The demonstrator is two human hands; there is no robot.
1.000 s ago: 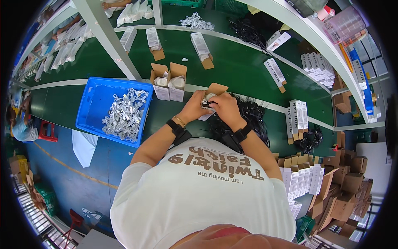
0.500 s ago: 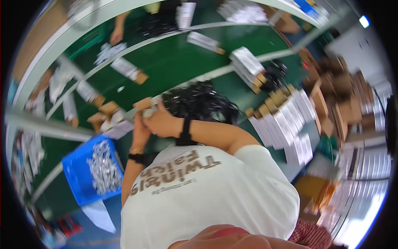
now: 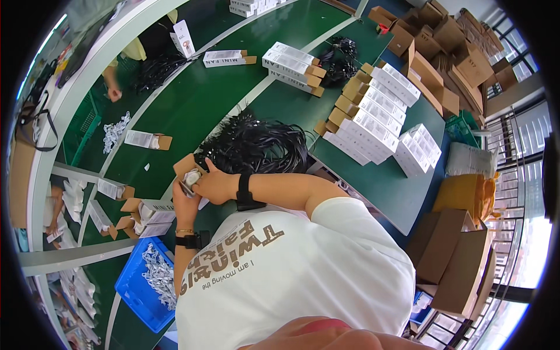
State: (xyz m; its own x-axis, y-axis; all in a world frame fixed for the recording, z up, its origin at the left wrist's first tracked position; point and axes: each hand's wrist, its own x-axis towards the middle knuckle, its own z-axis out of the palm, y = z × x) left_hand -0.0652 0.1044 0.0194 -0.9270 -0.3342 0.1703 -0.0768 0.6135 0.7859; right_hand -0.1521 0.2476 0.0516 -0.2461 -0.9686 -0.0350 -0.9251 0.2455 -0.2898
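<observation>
In front of my chest, a small white carton [image 3: 184, 165] stands with its brown end flaps open and a whitish item in its mouth. Its lower part is wrapped by my left hand [image 3: 185, 209], which is closed around it. My right hand [image 3: 217, 185] is closed at the same open end, a finger stretched up beside the flap; its fingertips are partly hidden. Just beyond the hands lies a heap of black straps [image 3: 262, 146]. To the left are open filled cartons [image 3: 154, 217] and a blue bin [image 3: 137, 286] holding white cables [image 3: 160, 277].
Rows of white cartons with open brown flaps [image 3: 367, 119] stand at right on the green table [image 3: 385, 189]. More cartons [image 3: 291, 64] and black straps [image 3: 339, 61] lie farther off. Across the table, another person's hand [image 3: 114, 92] is near white cables [image 3: 116, 131]. Brown boxes [image 3: 455, 268] stand at right.
The view has swung round and sharpened, so the table appears shifted. Both my hands remain at the carton, its open end now more visible. The other person's hand is farther from the white cables.
</observation>
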